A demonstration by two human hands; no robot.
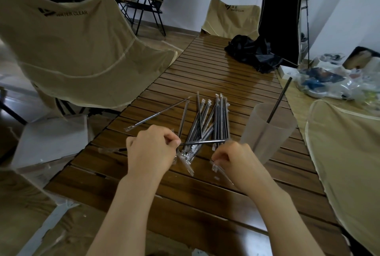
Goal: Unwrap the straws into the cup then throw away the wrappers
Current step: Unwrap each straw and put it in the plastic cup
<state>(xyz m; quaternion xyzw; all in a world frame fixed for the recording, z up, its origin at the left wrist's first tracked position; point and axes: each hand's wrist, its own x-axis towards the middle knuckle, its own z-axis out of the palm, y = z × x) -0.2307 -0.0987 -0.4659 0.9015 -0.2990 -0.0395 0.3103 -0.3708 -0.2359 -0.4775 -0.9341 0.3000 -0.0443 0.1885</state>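
Holding thin black straw (202, 142) level above slatted brown wood table (205, 204): left hand (152, 149) pinches one end, right hand (232, 158) curled on clear wrapper (216, 166). Behind, pile of wrapped black straws (205, 120). Right, frosted plastic cup (265, 130) holds one black straw (278, 101). Far tan chair (67, 50) reads "WATER CLEAR".

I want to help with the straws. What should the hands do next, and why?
Probably pull the black straw out of its wrapper and drop it into the cup. The left hand pinches one end, the right hand is at the other, and one straw already stands in the cup.
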